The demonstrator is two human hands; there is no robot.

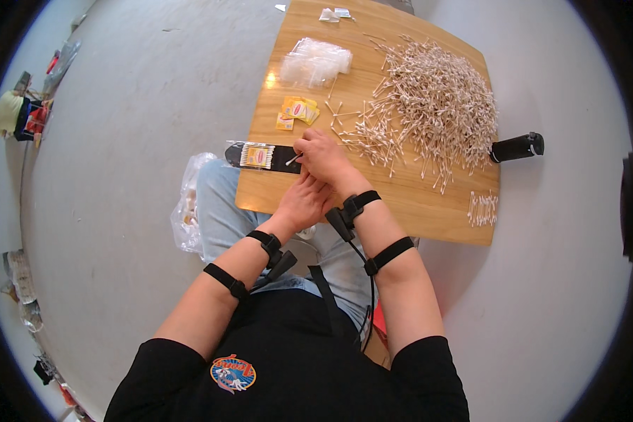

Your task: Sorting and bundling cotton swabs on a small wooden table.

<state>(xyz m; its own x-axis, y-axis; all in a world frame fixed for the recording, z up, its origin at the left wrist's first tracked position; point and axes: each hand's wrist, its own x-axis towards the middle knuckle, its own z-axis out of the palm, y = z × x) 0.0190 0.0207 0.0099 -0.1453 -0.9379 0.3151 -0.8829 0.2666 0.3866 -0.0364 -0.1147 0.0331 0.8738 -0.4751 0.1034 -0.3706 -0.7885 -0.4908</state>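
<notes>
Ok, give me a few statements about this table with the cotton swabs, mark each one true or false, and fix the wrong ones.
1. A big heap of cotton swabs lies on the wooden table. True.
2. The right hand holds a cotton swab. True.
3. The black cylinder stands in the middle of the table. False: it lies at the right edge.
4. The pile of clear bags lies on the floor. False: it is on the table.
</notes>
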